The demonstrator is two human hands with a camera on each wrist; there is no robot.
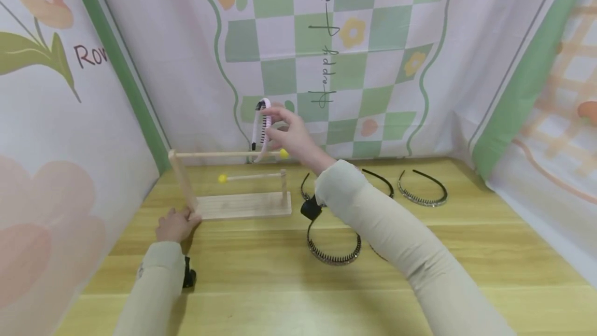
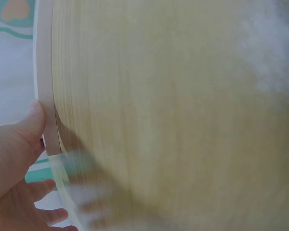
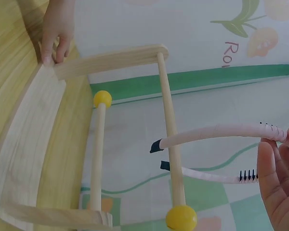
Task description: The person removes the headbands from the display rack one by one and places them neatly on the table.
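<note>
In my right hand (image 1: 291, 131) a pale pink headband (image 1: 267, 118) with black comb teeth and black tips is pinched between thumb and fingers. Its two arms straddle the upper rod (image 3: 171, 125) of a wooden display stand (image 1: 242, 206), near the rod's yellow end ball (image 3: 181, 218). One arm crosses in front of the rod, the other passes behind. At the stand's left end, my left hand (image 1: 174, 225) holds the corner of the base, thumb (image 2: 34, 115) on its edge and the other fingers spread below. A lower rod (image 1: 254, 176) carries a yellow ball (image 1: 223, 178) facing left.
Several dark headbands lie on the wooden table (image 1: 252, 274) to the right: a glittery toothed one (image 1: 335, 259) in front, another (image 1: 423, 202) farther back, others partly hidden by my right sleeve (image 1: 396, 237). Printed curtains (image 1: 186, 66) hang behind and at both sides.
</note>
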